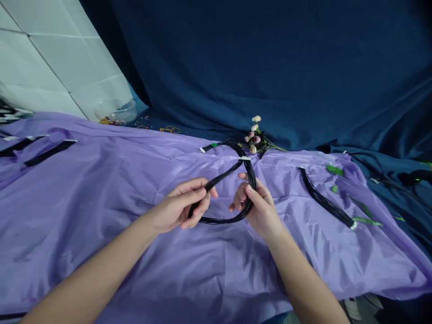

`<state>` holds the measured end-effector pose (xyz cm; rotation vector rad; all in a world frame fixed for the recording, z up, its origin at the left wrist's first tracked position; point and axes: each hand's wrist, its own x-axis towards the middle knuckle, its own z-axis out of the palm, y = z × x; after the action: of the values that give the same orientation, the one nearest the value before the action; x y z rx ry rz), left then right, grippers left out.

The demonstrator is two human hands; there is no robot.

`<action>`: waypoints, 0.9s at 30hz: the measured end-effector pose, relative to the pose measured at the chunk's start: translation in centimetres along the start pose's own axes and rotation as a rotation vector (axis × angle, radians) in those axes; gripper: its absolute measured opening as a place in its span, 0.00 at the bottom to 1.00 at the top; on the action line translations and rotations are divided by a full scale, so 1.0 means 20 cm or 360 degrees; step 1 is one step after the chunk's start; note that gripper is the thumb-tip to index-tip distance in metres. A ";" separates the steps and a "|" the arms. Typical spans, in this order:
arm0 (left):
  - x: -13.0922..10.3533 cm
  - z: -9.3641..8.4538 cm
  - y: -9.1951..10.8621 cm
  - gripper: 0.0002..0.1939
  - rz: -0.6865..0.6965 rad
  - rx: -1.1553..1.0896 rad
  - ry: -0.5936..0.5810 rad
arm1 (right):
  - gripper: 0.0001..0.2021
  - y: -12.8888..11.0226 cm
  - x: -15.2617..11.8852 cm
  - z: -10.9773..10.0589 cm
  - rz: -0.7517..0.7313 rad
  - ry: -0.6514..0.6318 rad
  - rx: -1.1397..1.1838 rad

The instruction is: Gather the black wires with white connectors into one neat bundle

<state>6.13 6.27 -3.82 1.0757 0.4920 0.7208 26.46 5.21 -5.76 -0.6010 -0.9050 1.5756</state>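
Observation:
A bundle of thin black wires (222, 221) is bent into a loop above the purple cloth. My left hand (184, 202) pinches the left side of this loop between thumb and fingers. My right hand (261, 207) has its thumb pressed on the right side, with the fingers curled around it. Where both sides meet at the top, a white connector (244, 158) shows. Just beyond it lies another black wire length (232, 145) with a white end and a green bit; whether it joins the held bundle, I cannot tell.
On the purple cloth (128, 189), a separate black wire bundle (326, 204) lies to the right, near green ribbon pieces (335, 170). More dark bundles (50, 153) are at the far left. Small artificial flowers (254, 138) and a clear plastic tub (118, 110) sit at the back.

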 end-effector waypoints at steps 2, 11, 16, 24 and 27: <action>0.00 0.05 0.02 0.12 -0.0067 0.0323 -0.0026 | 0.18 0.01 0.00 0.01 0.0103 0.0029 0.0052; 0.06 0.20 -0.02 0.12 0.0712 0.1810 0.0632 | 0.11 -0.03 0.05 0.11 -0.0053 0.0210 0.0521; 0.09 0.19 -0.05 0.11 0.0498 0.1786 0.0480 | 0.11 -0.18 0.05 0.17 -0.0409 0.0338 0.0409; 0.22 0.63 -0.29 0.19 -0.0347 0.0160 0.0254 | 0.11 -0.26 0.13 0.01 -0.1373 0.1378 -0.1283; 0.19 0.71 -0.24 0.21 -0.0326 0.0396 0.0216 | 0.11 -0.44 0.09 -0.15 -0.1300 0.1635 -0.1984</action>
<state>19.74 -0.93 -2.46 1.1914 0.8128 0.5633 33.42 7.97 -0.11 -1.4522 -1.0018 -0.2583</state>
